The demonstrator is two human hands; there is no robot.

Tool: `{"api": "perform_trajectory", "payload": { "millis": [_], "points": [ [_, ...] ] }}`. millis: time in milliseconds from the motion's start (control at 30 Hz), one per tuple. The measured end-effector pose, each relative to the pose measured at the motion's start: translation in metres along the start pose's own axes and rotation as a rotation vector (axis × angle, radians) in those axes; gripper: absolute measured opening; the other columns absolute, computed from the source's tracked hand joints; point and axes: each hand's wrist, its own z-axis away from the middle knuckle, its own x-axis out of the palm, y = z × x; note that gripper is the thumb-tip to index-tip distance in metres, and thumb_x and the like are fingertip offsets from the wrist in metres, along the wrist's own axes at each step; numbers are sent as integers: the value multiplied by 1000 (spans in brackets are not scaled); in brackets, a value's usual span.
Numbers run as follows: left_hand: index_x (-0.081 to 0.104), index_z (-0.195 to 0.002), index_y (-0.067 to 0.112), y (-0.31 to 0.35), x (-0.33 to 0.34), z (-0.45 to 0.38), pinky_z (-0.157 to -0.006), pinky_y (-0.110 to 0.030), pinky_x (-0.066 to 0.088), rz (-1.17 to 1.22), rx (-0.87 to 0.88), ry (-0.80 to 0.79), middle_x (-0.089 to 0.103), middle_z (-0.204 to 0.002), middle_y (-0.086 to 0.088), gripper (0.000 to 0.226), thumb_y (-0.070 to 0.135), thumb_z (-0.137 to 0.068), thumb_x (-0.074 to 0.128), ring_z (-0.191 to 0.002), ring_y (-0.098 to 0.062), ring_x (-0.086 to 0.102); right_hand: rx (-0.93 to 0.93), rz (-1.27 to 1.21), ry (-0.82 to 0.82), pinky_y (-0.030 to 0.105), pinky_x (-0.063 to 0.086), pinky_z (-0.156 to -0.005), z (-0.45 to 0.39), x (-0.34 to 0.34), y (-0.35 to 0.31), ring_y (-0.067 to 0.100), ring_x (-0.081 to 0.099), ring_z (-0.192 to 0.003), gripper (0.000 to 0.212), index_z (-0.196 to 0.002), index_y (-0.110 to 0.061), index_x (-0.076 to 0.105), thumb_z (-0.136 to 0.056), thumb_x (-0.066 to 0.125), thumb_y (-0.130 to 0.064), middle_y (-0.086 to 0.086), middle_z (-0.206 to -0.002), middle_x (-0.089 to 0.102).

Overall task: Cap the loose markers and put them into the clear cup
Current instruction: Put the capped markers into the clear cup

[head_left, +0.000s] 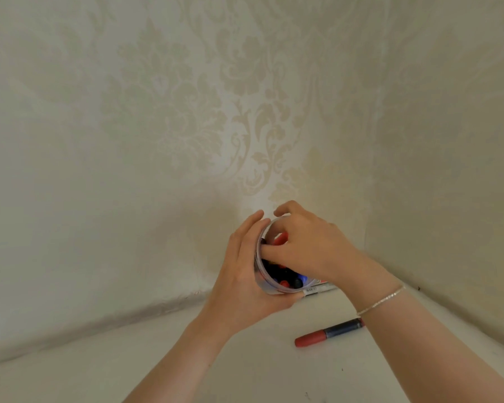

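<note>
My left hand [242,274] grips the clear cup [262,274] from its left side, tilting its mouth toward me. Several capped markers [288,276] with black, blue and red caps stand inside. My right hand [309,245] reaches over the cup's rim, its fingers curled around a red-capped marker [280,238] inside the cup's mouth. Another marker [329,333], with a red cap and a dark barrel, lies on the white table [259,367] under my right wrist. A further marker [317,290] lies behind the cup, mostly hidden.
The table sits in a corner between two walls with pale floral wallpaper [245,126]. The right wall runs close beside my right forearm, which wears a thin bracelet [381,301].
</note>
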Motion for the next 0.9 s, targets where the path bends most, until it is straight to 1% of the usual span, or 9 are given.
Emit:
{"api": "perform_trajectory", "payload": {
  "millis": [100,233,400,533,567,633,700,800,900],
  "points": [
    [24,-143,32,2,0,0,-101,-13,38,1,-26,16,33,-143,19,112,32,-55,93,-132,-10,40,19,21,60,30,35,-77,1,2,-1,10,51,-108,26,-84,-30,69,-86,51,-48,-17,-131,44],
    [27,-143,27,6,0,-1,-102,-19,42,-7,-7,26,40,-144,6,110,31,-56,93,-131,-10,44,43,57,134,28,36,-73,2,4,-2,12,55,-101,34,-95,-29,70,-87,46,-52,-15,-121,50],
    [23,-144,29,5,1,-2,-105,-32,43,-28,5,35,34,-149,4,113,30,-55,94,-135,-14,41,50,16,188,26,35,-72,2,5,-1,15,56,-101,28,-95,-27,72,-92,47,-40,-11,-122,52],
    [22,-144,29,6,2,-2,-108,-50,39,-14,-8,13,27,-153,16,112,35,-57,91,-139,-9,34,62,38,136,27,37,-78,3,3,-3,12,53,-109,35,-106,-31,69,-87,50,-53,-11,-126,48],
    [23,-144,30,6,2,-1,-107,-48,40,3,-30,8,32,-148,19,111,35,-57,91,-136,-8,39,60,75,144,27,37,-79,3,4,-5,13,53,-109,36,-106,-31,69,-86,50,-55,-10,-125,48],
    [25,-143,31,8,2,-1,-103,-35,45,53,-70,4,40,-139,21,111,32,-54,92,-129,-9,46,59,123,175,28,38,-81,4,7,-8,14,52,-108,34,-104,-31,70,-85,51,-53,-8,-125,49],
    [27,-142,28,7,4,0,-99,-29,46,81,-75,0,42,-136,18,111,30,-53,93,-126,-11,49,53,116,194,30,38,-88,6,11,-11,15,48,-114,30,-102,-32,71,-86,51,-48,-7,-132,45],
    [26,-141,26,4,4,1,-100,-22,43,51,-40,-5,41,-138,15,110,31,-54,93,-126,-12,47,16,47,170,33,32,-101,7,12,-10,16,38,-126,26,-104,-39,68,-85,51,-43,-8,-148,30],
    [25,-142,24,1,2,3,-101,-20,42,20,-7,-16,39,-140,9,109,31,-56,91,-127,-13,46,-43,-1,71,37,20,-109,8,9,-6,18,24,-136,26,-107,-44,65,-83,55,-39,-10,-157,11]
  ]
}}
